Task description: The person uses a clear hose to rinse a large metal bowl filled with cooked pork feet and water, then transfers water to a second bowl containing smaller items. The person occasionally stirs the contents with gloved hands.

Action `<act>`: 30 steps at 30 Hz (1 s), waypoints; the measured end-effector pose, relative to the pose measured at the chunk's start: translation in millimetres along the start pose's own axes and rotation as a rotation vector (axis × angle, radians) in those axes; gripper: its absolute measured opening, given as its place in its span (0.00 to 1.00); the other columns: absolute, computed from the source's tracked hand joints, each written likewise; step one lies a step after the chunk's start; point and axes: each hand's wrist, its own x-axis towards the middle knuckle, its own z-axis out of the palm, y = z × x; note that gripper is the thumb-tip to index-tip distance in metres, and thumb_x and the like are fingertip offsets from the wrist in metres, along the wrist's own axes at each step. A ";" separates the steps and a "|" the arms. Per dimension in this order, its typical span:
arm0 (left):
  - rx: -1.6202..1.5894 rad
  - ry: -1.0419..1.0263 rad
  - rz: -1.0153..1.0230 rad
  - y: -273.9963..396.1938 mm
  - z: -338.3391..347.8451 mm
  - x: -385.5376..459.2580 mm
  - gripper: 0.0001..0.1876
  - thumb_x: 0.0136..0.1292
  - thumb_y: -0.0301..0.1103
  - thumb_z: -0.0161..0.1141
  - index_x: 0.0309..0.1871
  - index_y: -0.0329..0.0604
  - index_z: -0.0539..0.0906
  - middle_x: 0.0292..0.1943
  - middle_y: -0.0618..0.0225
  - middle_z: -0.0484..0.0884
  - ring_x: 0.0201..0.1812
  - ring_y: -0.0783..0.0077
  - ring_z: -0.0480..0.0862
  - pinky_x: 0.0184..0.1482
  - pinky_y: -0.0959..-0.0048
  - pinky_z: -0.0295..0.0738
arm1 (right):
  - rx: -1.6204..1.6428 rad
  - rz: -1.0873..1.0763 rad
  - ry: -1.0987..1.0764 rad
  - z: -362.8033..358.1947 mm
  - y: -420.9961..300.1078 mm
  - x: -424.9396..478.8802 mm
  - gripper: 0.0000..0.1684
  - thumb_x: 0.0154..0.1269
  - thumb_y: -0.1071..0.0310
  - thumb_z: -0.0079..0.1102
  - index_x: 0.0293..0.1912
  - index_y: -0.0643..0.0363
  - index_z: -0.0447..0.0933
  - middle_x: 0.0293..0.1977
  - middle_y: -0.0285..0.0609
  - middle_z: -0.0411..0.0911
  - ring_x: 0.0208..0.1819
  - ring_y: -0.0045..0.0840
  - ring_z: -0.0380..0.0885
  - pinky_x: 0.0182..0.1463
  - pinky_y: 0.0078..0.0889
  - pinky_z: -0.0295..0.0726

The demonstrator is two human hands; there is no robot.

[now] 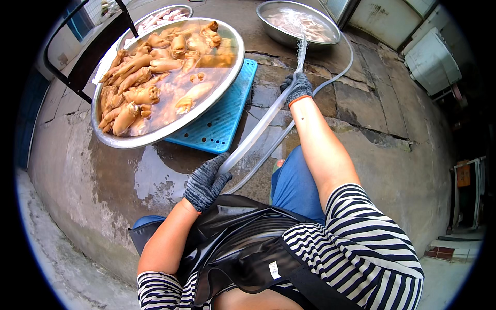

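A clear plastic hose (267,117) runs between my two gloved hands. Near its outlet, my right hand (299,87) grips it, and water (301,50) shoots from the end into a round metal basin (267,35) of pale meat pieces (316,30). My left hand (207,182) holds the hose lower down, close to my black apron (228,228). Both hands wear grey knitted gloves. To the left, a wide metal basin (241,50) contains water and browned pig's trotters (135,79).
Under the trotter basin is a blue plastic crate (217,131). Behind it stands another basin (186,8) with pale pieces. A dark chair-like frame (99,54) adjoins the left side. The hose loops over wet, cracked paving (348,100). A white appliance (432,62) is at right.
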 end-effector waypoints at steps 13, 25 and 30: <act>-0.023 -0.001 0.022 -0.3 2.7 3.6 0.23 0.58 0.36 0.62 0.56 0.38 0.73 0.47 0.49 0.78 0.49 0.51 0.78 0.51 0.64 0.72 | -0.001 -0.071 0.033 -2.4 -3.7 1.9 0.15 0.65 0.53 0.50 0.30 0.53 0.65 0.18 0.38 0.65 0.15 0.25 0.63 0.15 0.27 0.66; -0.037 -0.007 0.023 -0.7 3.3 2.9 0.23 0.58 0.35 0.62 0.56 0.39 0.73 0.48 0.50 0.78 0.50 0.53 0.78 0.52 0.64 0.72 | -0.105 -0.045 -0.089 -6.6 -5.1 10.0 0.14 0.65 0.52 0.47 0.36 0.53 0.67 0.19 0.39 0.68 0.15 0.27 0.66 0.18 0.32 0.70; -0.040 -0.016 0.007 -0.1 2.2 1.7 0.23 0.59 0.37 0.61 0.57 0.39 0.73 0.49 0.49 0.77 0.51 0.52 0.77 0.54 0.64 0.71 | -0.115 -0.031 -0.112 -5.0 -3.5 8.6 0.14 0.64 0.54 0.47 0.33 0.54 0.67 0.18 0.39 0.67 0.14 0.26 0.64 0.16 0.30 0.68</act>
